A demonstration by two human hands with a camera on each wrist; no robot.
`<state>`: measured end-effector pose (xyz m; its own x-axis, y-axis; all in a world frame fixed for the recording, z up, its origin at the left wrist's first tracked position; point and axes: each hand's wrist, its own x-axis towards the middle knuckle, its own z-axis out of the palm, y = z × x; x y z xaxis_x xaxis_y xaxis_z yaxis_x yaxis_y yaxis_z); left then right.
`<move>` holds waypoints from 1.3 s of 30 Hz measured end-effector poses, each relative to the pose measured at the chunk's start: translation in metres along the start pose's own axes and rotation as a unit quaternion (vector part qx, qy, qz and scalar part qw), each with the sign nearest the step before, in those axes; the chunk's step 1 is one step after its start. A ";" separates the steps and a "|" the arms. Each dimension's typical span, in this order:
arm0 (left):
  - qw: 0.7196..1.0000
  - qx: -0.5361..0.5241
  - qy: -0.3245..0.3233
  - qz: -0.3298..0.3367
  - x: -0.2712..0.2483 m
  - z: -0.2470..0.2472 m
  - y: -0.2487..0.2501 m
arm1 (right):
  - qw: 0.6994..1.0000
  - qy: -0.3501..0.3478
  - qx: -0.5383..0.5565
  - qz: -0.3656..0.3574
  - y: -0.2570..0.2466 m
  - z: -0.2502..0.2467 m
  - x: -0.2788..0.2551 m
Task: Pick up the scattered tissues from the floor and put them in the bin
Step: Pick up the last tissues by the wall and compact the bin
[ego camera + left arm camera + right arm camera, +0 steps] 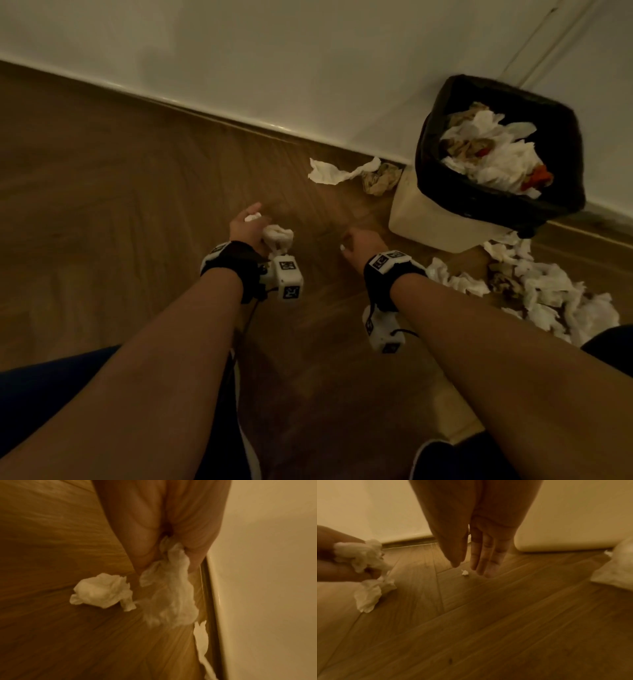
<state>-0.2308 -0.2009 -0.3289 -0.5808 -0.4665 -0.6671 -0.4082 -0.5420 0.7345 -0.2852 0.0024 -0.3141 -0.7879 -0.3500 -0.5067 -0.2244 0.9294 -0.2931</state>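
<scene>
My left hand (245,226) grips a crumpled white tissue (171,592) low over the wooden floor; in the right wrist view this tissue (358,553) shows between its curled fingers. A second crumpled tissue (102,591) lies on the floor right below that hand. My right hand (359,240) hangs with straight fingers (481,555) just above a tiny tissue scrap (465,573) and holds nothing. The bin (428,219), cream with a black liner, stands by the wall at right, full of tissues. More tissues lie in a pile (548,291) at its right foot.
A long white tissue (329,171) and a brown crumpled paper (380,178) lie by the baseboard left of the bin. The white wall (239,68) runs behind. My knees and a shoe (445,459) fill the bottom edge.
</scene>
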 end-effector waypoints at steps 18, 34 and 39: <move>0.998 -0.016 0.039 -0.040 -0.012 -0.043 0.016 | 0.999 -0.005 -0.037 0.032 -0.026 0.009 0.005; 0.993 -0.010 0.112 0.028 -0.003 -0.050 0.009 | 0.968 -0.027 -0.061 -0.240 -0.099 0.054 -0.009; 0.990 -0.111 0.087 0.011 -0.006 -0.051 0.011 | 0.956 -0.147 -0.090 -0.239 -0.108 0.063 -0.020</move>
<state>-0.1957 -0.2391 -0.3230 -0.4498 -0.5822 -0.6773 -0.2212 -0.6621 0.7160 -0.2087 -0.0986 -0.3234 -0.3814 -0.7330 -0.5632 -0.6338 0.6509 -0.4179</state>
